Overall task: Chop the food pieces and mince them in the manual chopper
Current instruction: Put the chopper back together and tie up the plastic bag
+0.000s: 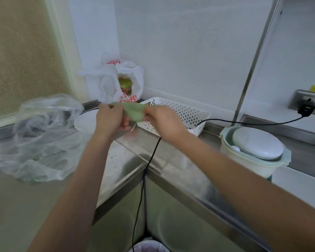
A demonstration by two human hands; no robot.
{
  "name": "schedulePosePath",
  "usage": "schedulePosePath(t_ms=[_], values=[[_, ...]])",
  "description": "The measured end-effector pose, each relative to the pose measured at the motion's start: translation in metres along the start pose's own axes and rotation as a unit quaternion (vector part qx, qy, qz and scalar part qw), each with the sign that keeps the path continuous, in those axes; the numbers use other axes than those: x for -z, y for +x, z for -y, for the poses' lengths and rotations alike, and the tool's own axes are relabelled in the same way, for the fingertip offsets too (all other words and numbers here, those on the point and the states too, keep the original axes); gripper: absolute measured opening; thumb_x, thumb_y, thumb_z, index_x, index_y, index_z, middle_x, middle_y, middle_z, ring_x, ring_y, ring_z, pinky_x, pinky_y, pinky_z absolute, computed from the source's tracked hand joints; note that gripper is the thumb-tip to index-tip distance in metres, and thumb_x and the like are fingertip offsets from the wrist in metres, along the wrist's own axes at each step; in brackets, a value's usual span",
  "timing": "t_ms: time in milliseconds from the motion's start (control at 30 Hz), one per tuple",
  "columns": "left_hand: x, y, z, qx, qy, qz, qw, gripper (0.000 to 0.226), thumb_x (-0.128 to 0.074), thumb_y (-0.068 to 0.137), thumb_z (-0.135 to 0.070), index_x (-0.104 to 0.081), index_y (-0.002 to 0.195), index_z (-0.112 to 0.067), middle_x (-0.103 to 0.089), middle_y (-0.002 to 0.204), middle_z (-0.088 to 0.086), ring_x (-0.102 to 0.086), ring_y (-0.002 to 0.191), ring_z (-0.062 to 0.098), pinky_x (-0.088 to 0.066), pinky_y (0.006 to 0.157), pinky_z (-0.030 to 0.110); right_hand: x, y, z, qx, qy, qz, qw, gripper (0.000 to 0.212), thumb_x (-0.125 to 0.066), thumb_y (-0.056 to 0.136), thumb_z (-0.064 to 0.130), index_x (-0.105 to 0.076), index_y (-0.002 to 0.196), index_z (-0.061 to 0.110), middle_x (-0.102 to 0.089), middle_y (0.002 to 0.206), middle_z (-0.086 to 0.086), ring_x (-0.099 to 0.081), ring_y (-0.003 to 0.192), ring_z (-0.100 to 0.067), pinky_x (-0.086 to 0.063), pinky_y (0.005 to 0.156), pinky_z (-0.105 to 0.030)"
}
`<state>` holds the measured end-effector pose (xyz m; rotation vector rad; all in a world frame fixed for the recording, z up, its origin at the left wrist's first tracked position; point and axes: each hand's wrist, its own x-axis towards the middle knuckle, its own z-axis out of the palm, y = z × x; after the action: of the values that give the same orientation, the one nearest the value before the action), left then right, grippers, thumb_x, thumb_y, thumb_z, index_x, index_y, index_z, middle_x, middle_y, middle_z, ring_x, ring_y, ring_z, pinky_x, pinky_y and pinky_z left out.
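While both arms reach toward the far corner of the steel counter (131, 157), this is how things lie, left to right.

Clear bag: a crumpled clear bag (36, 139) on the counter at the left, over something dark I cannot make out.
Plate: a white plate (84, 122) just right of that bag, partly behind the left hand.
White bag: a white bag (115, 82) with red print stands in the far corner, its mouth agape, something green inside.
Left hand: the left hand (109, 119) has its fingers curled round the left end of the leaf.
Leaf: a pale green leaf (133, 111), blurred, held in the air between both hands, above the counter and the basket's near-left corner.
Right hand: the right hand (162, 120) pinches the leaf's right end, fingers bent.
Basket: a white perforated basket (185, 111) behind the right hand.
Cord: a black cord (153, 157) runs from a far-right wall socket (309, 104) across the basket and down off the counter edge.
Chopper: a pale green chopper (255, 153), white domed lid on, stands on the counter at the right, well apart from the hands.
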<state>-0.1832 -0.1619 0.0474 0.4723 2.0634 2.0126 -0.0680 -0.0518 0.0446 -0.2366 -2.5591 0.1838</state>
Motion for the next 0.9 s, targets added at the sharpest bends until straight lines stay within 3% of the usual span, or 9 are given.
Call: schedulePosePath(t_ms=[100,200,267,333,500,633,700,800,900], values=[[-0.037,0.010,-0.020,0.049,-0.047,0.106,0.992,0.019,-0.033,0.101,-0.021,-0.047,0.113,-0.014,-0.061,0.073,0.011,-0.055,0.034,0.013,-0.047,0.039,0.018,0.039,0.020,-0.040,-0.048,0.002,-0.011,0.999,0.012,-0.059,0.088,0.017,-0.067,0.091,0.008,-0.061,0.076,-0.003,-0.055,0.073,-0.022,-0.037,0.064,-0.030],[-0.068,0.030,0.012,-0.028,0.150,0.176,0.972,0.046,-0.036,0.102,-0.018,-0.025,0.145,-0.029,-0.061,0.103,0.013,-0.062,0.056,0.021,-0.050,0.042,0.026,0.046,0.027,-0.082,-0.079,-0.049,0.020,0.995,0.014,-0.059,0.089,0.015,-0.069,0.096,0.009,-0.065,0.084,-0.008,-0.058,0.079,-0.024,-0.038,0.067,-0.030],[-0.074,0.034,0.039,-0.087,0.295,0.216,0.927,0.050,-0.039,0.102,-0.029,-0.024,0.149,-0.029,-0.055,0.125,0.012,-0.064,0.093,0.028,-0.057,0.073,0.035,0.032,0.027,-0.102,-0.102,-0.088,0.070,0.988,0.015,-0.058,0.090,0.014,-0.070,0.098,0.011,-0.066,0.091,-0.010,-0.060,0.083,-0.026,-0.044,0.071,-0.031],[-0.079,0.038,0.057,-0.130,0.345,0.234,0.900,0.044,-0.037,0.101,-0.038,-0.036,0.143,-0.024,-0.054,0.116,0.012,-0.057,0.098,0.027,-0.048,0.088,0.039,0.021,0.028,-0.121,-0.121,-0.095,0.097,0.983,0.015,-0.057,0.090,0.013,-0.070,0.098,0.012,-0.066,0.095,-0.010,-0.061,0.084,-0.025,-0.044,0.071,-0.030],[-0.084,0.045,0.088,-0.200,0.345,0.171,0.901,0.033,-0.047,0.098,-0.033,-0.049,0.127,-0.018,-0.039,0.135,0.016,-0.047,0.111,0.031,-0.041,0.087,0.037,0.004,0.038,-0.138,-0.103,-0.128,0.154,0.974,0.013,-0.063,0.088,0.013,-0.072,0.097,0.012,-0.068,0.096,-0.008,-0.063,0.087,-0.025,-0.046,0.076,-0.029],[-0.081,0.051,0.093,-0.298,0.392,0.149,0.857,0.009,-0.047,0.097,-0.022,-0.049,0.107,-0.022,-0.043,0.112,0.003,-0.045,0.083,0.009,-0.042,0.074,0.022,-0.018,0.046,-0.124,-0.091,-0.155,0.211,0.961,0.009,-0.064,0.086,0.011,-0.068,0.081,0.005,-0.064,0.080,-0.005,-0.059,0.073,-0.022,-0.047,0.069,-0.027],[-0.076,0.057,0.090,-0.357,0.403,0.140,0.831,0.016,-0.052,0.090,-0.004,-0.050,0.099,-0.017,-0.040,0.100,-0.001,-0.037,0.077,0.011,-0.042,0.068,0.022,-0.030,0.047,-0.117,-0.093,-0.180,0.227,0.953,0.016,-0.059,0.086,0.004,-0.058,0.071,0.007,-0.053,0.071,-0.004,-0.052,0.068,-0.023,-0.046,0.067,-0.029],[-0.070,0.068,0.102,-0.477,0.470,0.151,0.727,0.037,-0.052,0.063,0.012,-0.040,0.089,-0.010,-0.035,0.105,0.010,-0.027,0.078,0.023,-0.045,0.052,0.039,-0.045,0.041,-0.121,-0.089,-0.176,0.283,0.939,0.012,-0.055,0.085,-0.001,-0.064,0.085,0.007,-0.058,0.082,-0.007,-0.056,0.074,-0.023,-0.048,0.071,-0.030],[-0.074,0.060,0.101,-0.447,0.504,0.153,0.723,0.028,-0.044,0.070,0.011,-0.043,0.093,-0.005,-0.038,0.110,0.019,-0.037,0.080,0.035,-0.047,0.049,0.045,-0.045,0.030,-0.133,-0.093,-0.113,0.327,0.934,0.034,-0.044,0.092,0.002,-0.058,0.122,0.010,-0.062,0.113,-0.009,-0.059,0.094,-0.026,-0.046,0.079,-0.032]])
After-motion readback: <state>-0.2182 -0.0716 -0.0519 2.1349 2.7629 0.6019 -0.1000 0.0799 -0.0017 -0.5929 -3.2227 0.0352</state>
